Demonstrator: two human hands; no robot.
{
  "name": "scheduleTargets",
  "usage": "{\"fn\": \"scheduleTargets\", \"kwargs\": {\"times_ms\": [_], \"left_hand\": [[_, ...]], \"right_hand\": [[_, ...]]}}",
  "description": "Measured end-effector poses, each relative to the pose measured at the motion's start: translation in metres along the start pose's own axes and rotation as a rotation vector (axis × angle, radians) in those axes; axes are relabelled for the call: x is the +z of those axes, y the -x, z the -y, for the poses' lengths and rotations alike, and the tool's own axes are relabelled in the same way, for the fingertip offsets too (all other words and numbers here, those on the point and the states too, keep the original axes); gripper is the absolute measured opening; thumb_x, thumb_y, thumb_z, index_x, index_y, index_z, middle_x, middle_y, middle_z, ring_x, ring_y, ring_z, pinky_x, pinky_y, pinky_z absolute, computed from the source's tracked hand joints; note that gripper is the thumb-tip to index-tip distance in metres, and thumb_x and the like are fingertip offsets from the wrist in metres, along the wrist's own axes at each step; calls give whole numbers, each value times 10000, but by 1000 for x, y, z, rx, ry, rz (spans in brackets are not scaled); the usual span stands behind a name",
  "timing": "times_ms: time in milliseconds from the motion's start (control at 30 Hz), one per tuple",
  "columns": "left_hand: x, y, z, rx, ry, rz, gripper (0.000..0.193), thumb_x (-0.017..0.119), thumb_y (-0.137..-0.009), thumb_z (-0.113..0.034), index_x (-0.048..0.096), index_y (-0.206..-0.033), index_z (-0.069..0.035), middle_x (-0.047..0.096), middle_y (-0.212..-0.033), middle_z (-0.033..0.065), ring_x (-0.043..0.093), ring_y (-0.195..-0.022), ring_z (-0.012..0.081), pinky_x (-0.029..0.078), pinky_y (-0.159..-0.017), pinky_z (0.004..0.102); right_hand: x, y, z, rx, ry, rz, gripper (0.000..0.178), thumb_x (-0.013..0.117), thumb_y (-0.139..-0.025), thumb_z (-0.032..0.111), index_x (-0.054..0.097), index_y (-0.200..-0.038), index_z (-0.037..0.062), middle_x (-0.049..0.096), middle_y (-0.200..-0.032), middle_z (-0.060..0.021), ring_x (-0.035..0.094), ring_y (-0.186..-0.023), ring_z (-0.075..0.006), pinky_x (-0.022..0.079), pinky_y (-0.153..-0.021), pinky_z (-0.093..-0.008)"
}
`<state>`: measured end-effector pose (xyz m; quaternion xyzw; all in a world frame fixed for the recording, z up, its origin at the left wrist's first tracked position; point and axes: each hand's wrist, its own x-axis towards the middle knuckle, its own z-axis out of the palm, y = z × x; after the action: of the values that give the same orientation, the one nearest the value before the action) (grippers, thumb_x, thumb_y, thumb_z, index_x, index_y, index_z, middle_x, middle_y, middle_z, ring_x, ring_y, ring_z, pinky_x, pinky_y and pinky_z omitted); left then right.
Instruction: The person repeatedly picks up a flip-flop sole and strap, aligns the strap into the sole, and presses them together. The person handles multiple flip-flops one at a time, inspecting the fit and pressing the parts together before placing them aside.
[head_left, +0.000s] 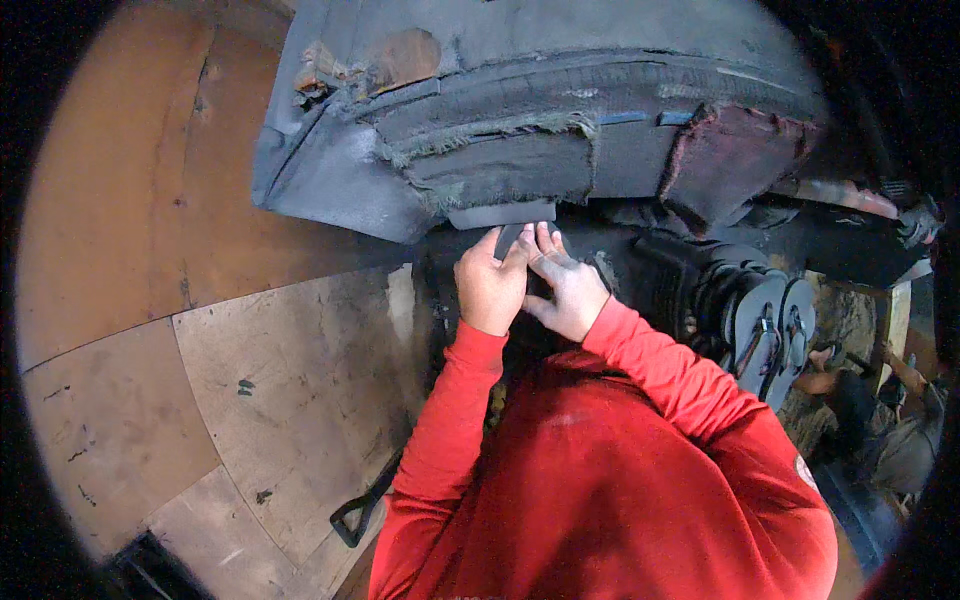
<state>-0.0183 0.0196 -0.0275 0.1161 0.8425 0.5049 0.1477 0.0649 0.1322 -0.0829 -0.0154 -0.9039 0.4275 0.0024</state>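
Observation:
Both hands meet in front of a dust-covered grey machine housing (600,60). My left hand (490,285) is closed, its thumb and fingers pinching a dark grey flat piece (513,237) that looks like a sandal sole, though most of it is hidden. From the other side, my right hand (572,292) is closed on the same piece, fingertips beside the left ones. Just beyond the fingertips is a pale grey strip (500,215), below a frayed dark cloth flap (505,170) on the housing. Where the piece touches the machine is hidden.
Right of my arms stands a stack of dark flip-flops (757,325). A reddish cloth flap (735,165) hangs from the housing. Brown board panels (110,200) lie to the left, with a black handle (352,518) near my left elbow. Another person's arm (905,375) shows far right.

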Motion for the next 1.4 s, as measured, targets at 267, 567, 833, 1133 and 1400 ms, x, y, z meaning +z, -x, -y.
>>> {"fn": "scheduleTargets", "kwargs": {"times_ms": [267,567,833,1133,1400], "left_hand": [[-15,57,1,162,56,-274,301,673,-950,-153,672,-1190,29,738,-1061,172,730,-939,225,545,-814,333],[-19,99,20,429,-141,-410,402,685,-891,-14,603,-1274,76,632,-1276,245,609,-1212,393,476,-1025,434],[-44,107,-10,242,-179,-183,488,627,-884,-13,513,-1351,69,572,-1327,273,566,-1226,463,454,-1047,450],[-38,63,-51,367,-351,-109,484,629,-923,-90,487,-1356,72,520,-1270,268,543,-1150,432,446,-993,444],[-16,37,-19,48,-87,76,478,618,-907,-65,500,-1350,70,620,-1207,320,645,-1099,436,516,-904,432]], "right_hand": [[-1,8,18,-377,44,-193,706,771,-798,248,477,-1430,134,294,-1554,-305,365,-1371,-547,513,-1014,-463],[15,27,3,-555,-83,-247,581,739,-827,119,544,-1375,108,297,-1553,-307,275,-1451,-497,251,-1173,-584],[38,-42,-50,344,-1781,318,470,572,-1017,289,342,-1410,169,611,-1250,-172,655,-1091,-365,539,-930,-555],[32,-49,-60,518,-1861,393,330,610,-999,285,509,-1260,110,691,-939,-67,708,-815,-219,621,-708,-406],[24,-29,-84,876,-1745,411,482,628,-971,415,515,-1335,121,692,-1064,-100,713,-876,-227,607,-840,-421]]}}
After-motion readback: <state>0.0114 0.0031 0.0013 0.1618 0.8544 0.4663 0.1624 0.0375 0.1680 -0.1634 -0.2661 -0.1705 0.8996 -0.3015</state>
